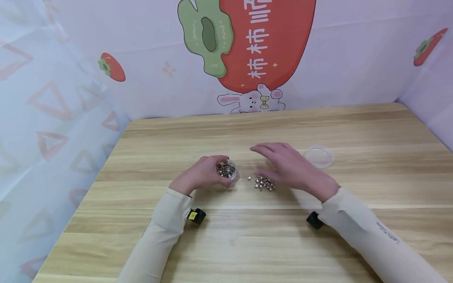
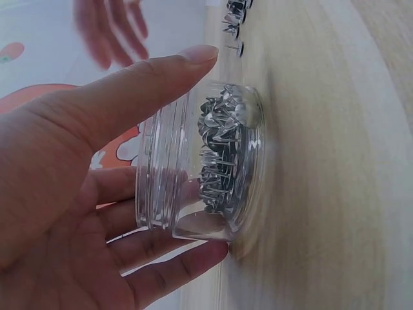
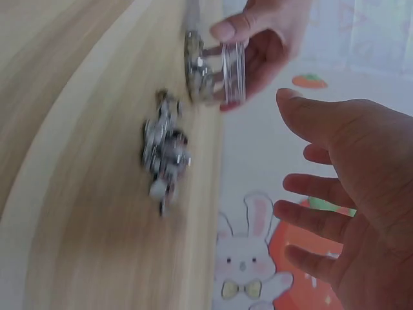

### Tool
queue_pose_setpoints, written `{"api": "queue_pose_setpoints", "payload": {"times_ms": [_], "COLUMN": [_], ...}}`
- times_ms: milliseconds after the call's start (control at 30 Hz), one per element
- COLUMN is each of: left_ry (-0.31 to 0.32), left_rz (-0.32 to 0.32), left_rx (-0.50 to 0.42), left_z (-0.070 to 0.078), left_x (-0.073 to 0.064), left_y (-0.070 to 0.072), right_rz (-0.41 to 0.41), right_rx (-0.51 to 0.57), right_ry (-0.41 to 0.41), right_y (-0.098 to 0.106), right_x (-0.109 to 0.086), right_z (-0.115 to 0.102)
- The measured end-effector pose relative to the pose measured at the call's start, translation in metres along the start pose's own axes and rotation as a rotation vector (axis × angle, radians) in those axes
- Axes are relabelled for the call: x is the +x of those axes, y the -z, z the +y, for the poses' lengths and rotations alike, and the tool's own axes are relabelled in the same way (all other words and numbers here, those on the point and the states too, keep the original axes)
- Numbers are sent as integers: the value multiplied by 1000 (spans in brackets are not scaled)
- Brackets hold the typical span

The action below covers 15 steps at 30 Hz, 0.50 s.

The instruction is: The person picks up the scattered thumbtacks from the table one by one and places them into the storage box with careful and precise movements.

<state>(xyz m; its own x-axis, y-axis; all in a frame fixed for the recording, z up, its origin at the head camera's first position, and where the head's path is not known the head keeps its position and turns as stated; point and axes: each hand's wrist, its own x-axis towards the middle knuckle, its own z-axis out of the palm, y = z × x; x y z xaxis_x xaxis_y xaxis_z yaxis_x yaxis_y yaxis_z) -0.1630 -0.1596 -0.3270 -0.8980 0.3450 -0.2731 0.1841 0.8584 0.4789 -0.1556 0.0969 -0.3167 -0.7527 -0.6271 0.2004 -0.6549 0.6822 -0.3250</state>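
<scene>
A small clear plastic jar (image 2: 158, 174) stands on the table with silver thumbtacks (image 2: 219, 155) inside. My left hand (image 1: 207, 172) holds the jar, thumb on one side and fingers round the other. To the right of it, a loose pile of thumbtacks (image 1: 263, 183) lies on the wood, with a single thumbtack (image 1: 249, 178) between pile and jar. Over the pile's far side hovers my right hand (image 1: 288, 167), its fingers loosely spread and holding nothing. In the right wrist view this hand (image 3: 368, 187) is raised off the table, apart from the pile (image 3: 164, 152).
A round clear lid (image 1: 319, 156) lies on the table (image 1: 247, 243) behind the right hand. A printed cloth backdrop (image 1: 148, 82) rises at the table's far edge, and another patterned cloth (image 1: 53, 118) hangs along the left.
</scene>
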Motion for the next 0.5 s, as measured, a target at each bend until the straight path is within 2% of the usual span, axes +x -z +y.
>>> {"api": "queue_pose_setpoints", "payload": {"times_ms": [200,367,500], "left_ry": [13,11,20], "left_rz": [3,-6,-8], "left_rx": [-9,-12,-7], "left_z": [0,1,1], "left_x": [1,1,0], "left_y": [0,1,0], "right_rz": [19,37,0], "right_rx": [30,35,32], "right_ry": [-49,-54,-52], "right_y": [11,13,13], "right_x": [-19,-22,-22], "right_z": [20,27,29]}}
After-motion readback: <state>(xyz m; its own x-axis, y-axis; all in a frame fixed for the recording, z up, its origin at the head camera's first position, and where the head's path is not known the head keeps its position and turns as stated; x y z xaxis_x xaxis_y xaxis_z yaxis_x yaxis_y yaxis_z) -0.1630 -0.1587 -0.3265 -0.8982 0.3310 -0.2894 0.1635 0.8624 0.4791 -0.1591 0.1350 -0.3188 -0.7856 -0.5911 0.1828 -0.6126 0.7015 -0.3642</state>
